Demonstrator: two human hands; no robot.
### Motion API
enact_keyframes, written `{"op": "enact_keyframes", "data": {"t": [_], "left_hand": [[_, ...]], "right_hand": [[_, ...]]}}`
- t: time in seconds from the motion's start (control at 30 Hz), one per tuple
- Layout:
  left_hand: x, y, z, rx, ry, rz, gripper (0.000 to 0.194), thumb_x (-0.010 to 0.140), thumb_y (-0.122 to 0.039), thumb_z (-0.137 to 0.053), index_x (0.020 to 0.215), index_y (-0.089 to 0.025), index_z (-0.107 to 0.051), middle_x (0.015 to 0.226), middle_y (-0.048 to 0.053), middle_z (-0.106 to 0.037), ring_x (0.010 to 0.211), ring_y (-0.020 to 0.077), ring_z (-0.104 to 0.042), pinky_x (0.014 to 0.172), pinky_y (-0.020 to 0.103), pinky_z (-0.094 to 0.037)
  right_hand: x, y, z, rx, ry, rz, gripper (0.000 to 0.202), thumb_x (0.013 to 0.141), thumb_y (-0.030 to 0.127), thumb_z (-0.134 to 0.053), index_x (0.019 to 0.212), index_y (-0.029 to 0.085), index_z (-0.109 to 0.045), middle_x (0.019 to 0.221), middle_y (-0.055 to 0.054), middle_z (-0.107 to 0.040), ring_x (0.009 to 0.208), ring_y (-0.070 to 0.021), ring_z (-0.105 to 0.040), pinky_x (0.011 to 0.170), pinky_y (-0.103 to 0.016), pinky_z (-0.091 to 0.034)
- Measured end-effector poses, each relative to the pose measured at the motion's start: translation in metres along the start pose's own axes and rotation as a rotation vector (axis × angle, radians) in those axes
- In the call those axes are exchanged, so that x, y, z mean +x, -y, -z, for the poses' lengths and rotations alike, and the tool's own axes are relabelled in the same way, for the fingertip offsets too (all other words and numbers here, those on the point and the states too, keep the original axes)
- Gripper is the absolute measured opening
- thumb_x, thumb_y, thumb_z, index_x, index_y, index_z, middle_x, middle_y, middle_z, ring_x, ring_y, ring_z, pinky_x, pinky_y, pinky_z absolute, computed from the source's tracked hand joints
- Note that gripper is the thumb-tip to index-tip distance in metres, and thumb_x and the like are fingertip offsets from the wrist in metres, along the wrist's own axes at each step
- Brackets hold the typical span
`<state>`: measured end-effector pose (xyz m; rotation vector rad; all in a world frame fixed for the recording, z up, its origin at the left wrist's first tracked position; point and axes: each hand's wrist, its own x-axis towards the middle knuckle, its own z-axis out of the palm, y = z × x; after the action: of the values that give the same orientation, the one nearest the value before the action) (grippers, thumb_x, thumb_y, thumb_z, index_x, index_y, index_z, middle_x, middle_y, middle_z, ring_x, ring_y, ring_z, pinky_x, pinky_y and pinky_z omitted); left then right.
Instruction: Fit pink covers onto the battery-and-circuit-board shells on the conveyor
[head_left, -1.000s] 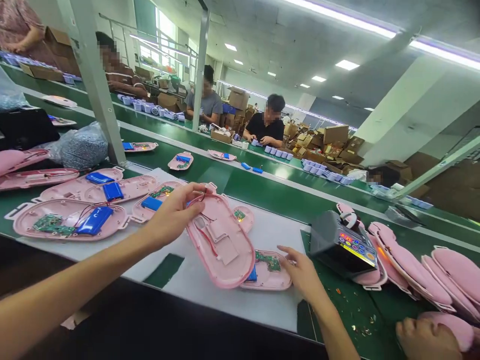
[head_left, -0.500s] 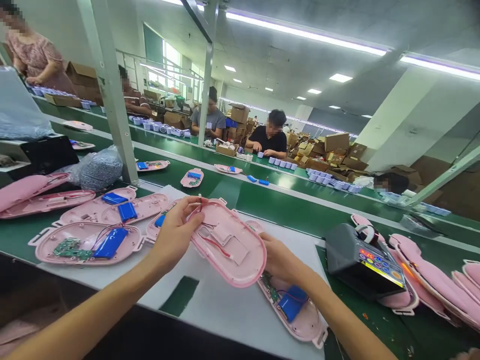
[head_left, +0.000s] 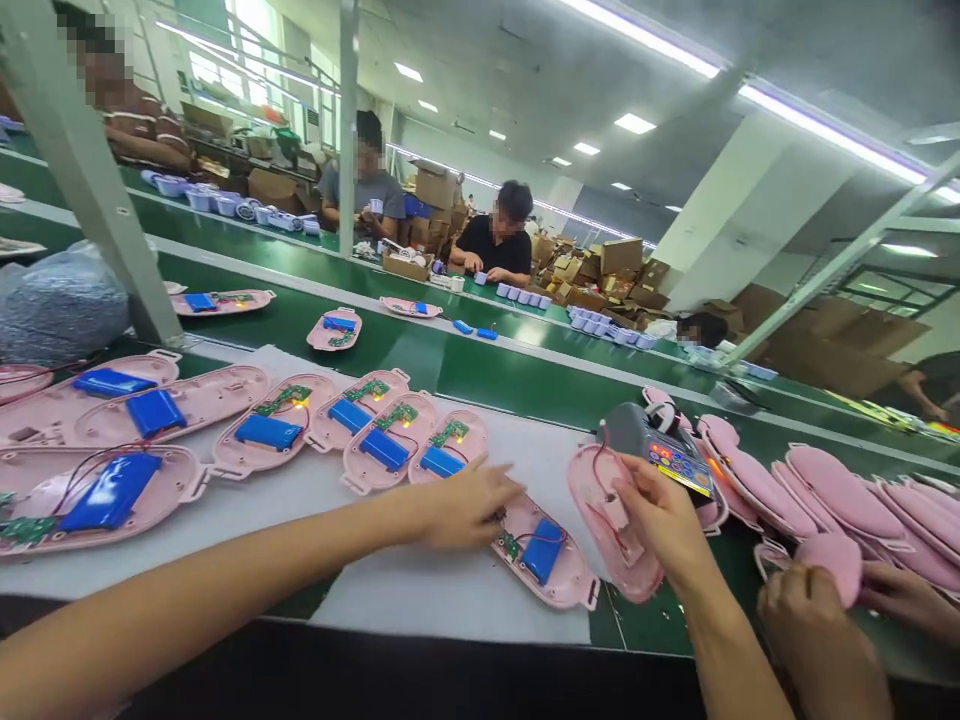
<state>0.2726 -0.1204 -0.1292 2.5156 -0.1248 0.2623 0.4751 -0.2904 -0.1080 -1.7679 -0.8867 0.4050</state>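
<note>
My right hand (head_left: pixel 660 515) grips the edge of a pink plastic shell (head_left: pixel 637 575), tilted up, with red wires and a pale pad inside. Slightly blurred, my left hand (head_left: pixel 469 500) reaches across with its fingers stretched out and nothing seen in them. It is over the near end of another pink shell (head_left: pixel 574 585), which holds a blue battery pack (head_left: pixel 544 550); whether it touches that shell I cannot tell. Just beyond my left hand lie several open pink shells (head_left: pixel 390 410) with blue battery packs and green circuit boards, some with small yellow lights lit.
A grey device with lit buttons (head_left: pixel 679 460) stands behind my right hand. Rows of pink padded covers (head_left: pixel 832 490) lie to the right. At the lower right, another person's hands (head_left: pixel 810 620) hold a pink piece. A green conveyor (head_left: pixel 517 370) runs behind; metal posts (head_left: pixel 97 170) rise at left.
My right hand has carried the pink shell to the right, beside the device. My left hand has let go of it and moved right, over the shell with the battery. The view has turned right.
</note>
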Motion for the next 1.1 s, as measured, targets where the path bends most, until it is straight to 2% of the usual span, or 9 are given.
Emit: {"op": "enact_keyframes", "data": {"t": [0.1, 0.23, 0.43, 0.6, 0.77, 0.83, 0.97, 1.03, 1.1], "left_hand": [[-0.013, 0.011, -0.001, 0.209, 0.12, -0.199, 0.03, 0.091, -0.017, -0.053, 0.118, -0.016, -0.066, 0.12, 0.016, -0.068, 0.135, 0.0345, -0.044, 0.114, 0.054, -0.03], [-0.034, 0.003, -0.02, 0.269, -0.005, -0.21, 0.024, 0.095, -0.029, -0.056, 0.111, -0.019, -0.07, 0.109, 0.012, -0.071, 0.125, 0.0329, -0.054, 0.108, 0.046, -0.039], [-0.057, -0.002, -0.053, 0.212, -0.263, -0.106, 0.024, 0.098, -0.015, -0.045, 0.094, -0.02, -0.068, 0.104, 0.005, -0.071, 0.092, 0.0171, -0.065, 0.101, 0.037, -0.041], [-0.051, -0.013, -0.045, 0.421, -0.188, -0.273, 0.022, 0.093, -0.012, -0.05, 0.11, -0.016, -0.064, 0.092, 0.008, -0.068, 0.092, 0.0227, -0.059, 0.095, 0.039, -0.044], [-0.04, -0.012, -0.044, 0.414, -0.115, -0.374, 0.016, 0.09, -0.008, -0.052, 0.092, -0.014, -0.067, 0.083, 0.008, -0.067, 0.074, 0.0194, -0.057, 0.067, 0.031, -0.047], [-0.038, -0.009, -0.044, 0.174, -0.223, -0.249, 0.016, 0.09, -0.008, -0.052, 0.091, -0.015, -0.067, 0.083, 0.006, -0.069, 0.074, 0.0168, -0.061, 0.066, 0.027, -0.048], [-0.028, -0.012, -0.039, -0.298, -0.53, 0.221, 0.014, 0.088, -0.011, -0.054, 0.088, -0.015, -0.067, 0.079, 0.002, -0.071, 0.068, 0.0128, -0.064, 0.061, 0.021, -0.05], [-0.021, -0.017, -0.036, -0.24, -0.661, 0.187, 0.013, 0.088, -0.012, -0.056, 0.088, -0.015, -0.069, 0.078, 0.002, -0.07, 0.069, 0.0132, -0.063, 0.062, 0.023, -0.05], [-0.014, -0.02, -0.036, 0.004, -0.82, 0.02, 0.013, 0.089, -0.013, -0.057, 0.089, -0.016, -0.07, 0.082, 0.004, -0.069, 0.074, 0.0151, -0.062, 0.069, 0.028, -0.051]], "right_hand": [[-0.017, -0.022, -0.001, -0.104, 0.075, 0.019, 0.049, 0.073, 0.051, -0.063, 0.107, 0.016, -0.07, 0.108, -0.012, -0.071, 0.095, -0.0257, -0.066, 0.084, -0.035, -0.052], [-0.034, -0.018, -0.012, -0.436, 0.075, 0.119, 0.04, 0.085, 0.038, -0.048, 0.115, 0.023, -0.072, 0.118, -0.005, -0.068, 0.107, -0.0239, -0.065, 0.095, -0.036, -0.049], [-0.036, 0.005, -0.031, -0.789, 0.196, 0.356, 0.043, 0.095, 0.022, -0.037, 0.125, 0.026, -0.066, 0.123, -0.003, -0.066, 0.105, -0.0203, -0.066, 0.088, -0.033, -0.053], [-0.027, 0.012, -0.041, -0.922, 0.147, 0.5, 0.043, 0.095, 0.018, -0.037, 0.126, 0.026, -0.065, 0.121, -0.002, -0.067, 0.095, -0.0186, -0.069, 0.077, -0.03, -0.054], [-0.023, 0.009, -0.042, -1.033, 0.129, 0.619, 0.041, 0.095, 0.015, -0.039, 0.124, 0.026, -0.066, 0.112, -0.001, -0.071, 0.085, -0.0159, -0.069, 0.068, -0.026, -0.05], [-0.024, 0.008, -0.042, -1.118, 0.05, 0.694, 0.041, 0.094, 0.013, -0.04, 0.122, 0.024, -0.067, 0.098, -0.002, -0.073, 0.074, -0.0152, -0.067, 0.058, -0.025, -0.044], [-0.029, 0.013, -0.044, -1.236, -0.086, 0.896, 0.042, 0.091, 0.006, -0.04, 0.119, 0.018, -0.068, 0.073, -0.001, -0.067, 0.06, -0.0137, -0.061, 0.052, -0.027, -0.035], [-0.032, 0.02, -0.046, -1.197, -0.061, 0.96, 0.041, 0.092, 0.008, -0.04, 0.121, 0.016, -0.067, 0.072, -0.001, -0.066, 0.059, -0.0132, -0.06, 0.053, -0.027, -0.034], [-0.034, 0.027, -0.049, -1.092, 0.001, 0.959, 0.039, 0.095, 0.011, -0.04, 0.123, 0.016, -0.066, 0.076, -0.001, -0.068, 0.062, -0.0132, -0.062, 0.054, -0.026, -0.037]]}}
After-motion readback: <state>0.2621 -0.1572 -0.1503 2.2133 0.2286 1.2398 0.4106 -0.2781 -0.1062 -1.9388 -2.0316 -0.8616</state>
